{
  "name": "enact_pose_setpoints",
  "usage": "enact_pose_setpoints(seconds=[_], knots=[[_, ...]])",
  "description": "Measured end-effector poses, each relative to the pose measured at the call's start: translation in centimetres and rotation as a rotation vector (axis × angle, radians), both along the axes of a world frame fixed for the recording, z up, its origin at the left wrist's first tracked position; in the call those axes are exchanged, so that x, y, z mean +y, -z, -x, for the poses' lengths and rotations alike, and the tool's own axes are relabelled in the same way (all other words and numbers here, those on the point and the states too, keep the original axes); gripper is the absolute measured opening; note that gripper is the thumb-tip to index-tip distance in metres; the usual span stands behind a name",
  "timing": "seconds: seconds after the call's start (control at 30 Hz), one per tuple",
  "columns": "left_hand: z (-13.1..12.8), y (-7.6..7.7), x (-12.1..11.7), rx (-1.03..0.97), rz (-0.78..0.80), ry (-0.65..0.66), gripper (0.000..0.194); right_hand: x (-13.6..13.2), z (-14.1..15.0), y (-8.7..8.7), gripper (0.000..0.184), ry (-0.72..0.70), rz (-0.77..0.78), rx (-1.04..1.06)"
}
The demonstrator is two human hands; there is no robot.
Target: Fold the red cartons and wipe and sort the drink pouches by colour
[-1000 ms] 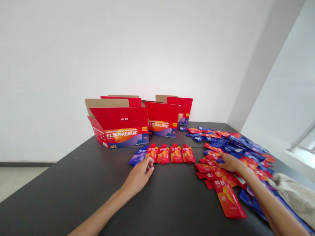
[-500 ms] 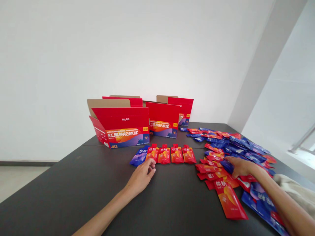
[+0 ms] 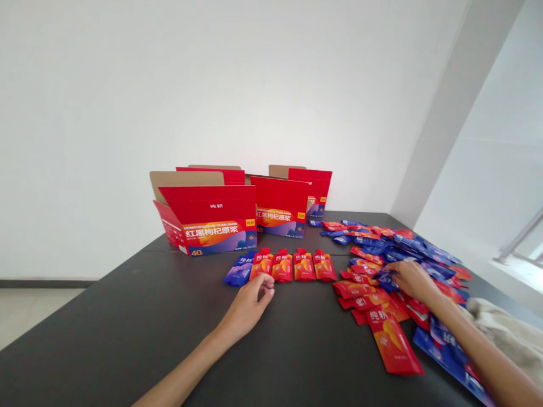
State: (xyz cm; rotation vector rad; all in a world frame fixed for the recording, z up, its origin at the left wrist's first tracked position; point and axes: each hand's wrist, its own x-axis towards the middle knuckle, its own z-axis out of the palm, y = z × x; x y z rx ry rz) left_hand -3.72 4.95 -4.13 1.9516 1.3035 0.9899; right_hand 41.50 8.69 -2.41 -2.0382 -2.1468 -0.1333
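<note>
On the dark table, my left hand (image 3: 248,305) rests with fingers loosely curled and the thumb apart, nothing visible in it. Its fingertips are just in front of a row of small spouted pouches: a blue pouch (image 3: 238,269) at the left end, then several red pouches (image 3: 304,267) side by side. To the right, my right hand (image 3: 413,281) is over a loose pile of red and blue pouches (image 3: 358,289). Its fingers are closed on a dark blue pouch (image 3: 387,281) at the pile's near left part; the fingertips are partly hidden.
Behind the row stand open red cartons with raised flaps, one in front (image 3: 220,220), one beside it (image 3: 282,209) and others behind. A single red pouch (image 3: 394,345) juts out from the pile toward me. A beige cloth (image 3: 504,333) lies at the right edge.
My right hand has shifted slightly up within the pile, the blue pouch at its fingertips. My left hand has moved a little to the right.
</note>
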Motion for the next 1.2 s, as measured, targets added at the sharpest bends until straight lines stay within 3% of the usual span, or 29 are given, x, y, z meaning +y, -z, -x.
enact_pose_setpoints(seconds=[0.13, 0.23, 0.33, 0.43, 0.57, 0.7, 0.83, 0.9, 1.0, 1.13, 1.2], knots=[[-1.3, -1.4, -1.5, -0.101, 0.074, 0.072, 0.02, -2.4, 3.5, -1.0, 0.035, -0.066, -0.259, 0.072], [-2.6, -2.2, -3.1, -0.247, 0.236, 0.184, 0.031, -6.1, 9.4, -1.2, 0.03, -0.278, -0.514, 0.363], [-4.0, -3.0, -4.6, -0.553, 0.49, 0.372, 0.039, -9.5, 16.3, -0.9, 0.014, -0.502, -0.614, 0.673], [-4.9, -3.8, -5.5, -0.807, 0.601, 0.385, 0.037, -11.2, 20.9, -0.2, 0.02, -0.616, -0.543, 0.841], [-4.9, -4.2, -5.5, -0.929, 0.53, 0.15, 0.024, -11.8, 22.6, 0.8, 0.032, -0.721, -0.449, 0.892], [-4.4, -3.8, -5.0, -0.728, 0.332, 0.067, 0.029, -12.2, 22.6, 0.9, 0.037, -0.77, -0.329, 0.877], [-4.2, -3.6, -5.0, -0.408, 0.079, -0.028, 0.034, -12.1, 23.4, 0.3, 0.02, -0.594, -0.115, 1.206], [-4.3, -3.6, -5.0, -0.278, 0.012, 0.009, 0.034, -11.7, 24.0, 0.2, 0.014, -0.523, 0.03, 1.341], [-4.5, -3.6, -5.0, -0.266, 0.049, 0.11, 0.032, -11.3, 24.5, 0.4, 0.029, -0.539, 0.198, 1.328], [-4.4, -3.3, -4.9, -0.425, 0.268, 0.185, 0.035, -11.3, 24.3, 1.0, 0.036, -0.53, 0.211, 1.424], [-4.2, -3.1, -4.8, -0.42, 0.284, 0.23, 0.037, -11.3, 24.1, 1.4, 0.037, -0.496, 0.167, 1.449]])
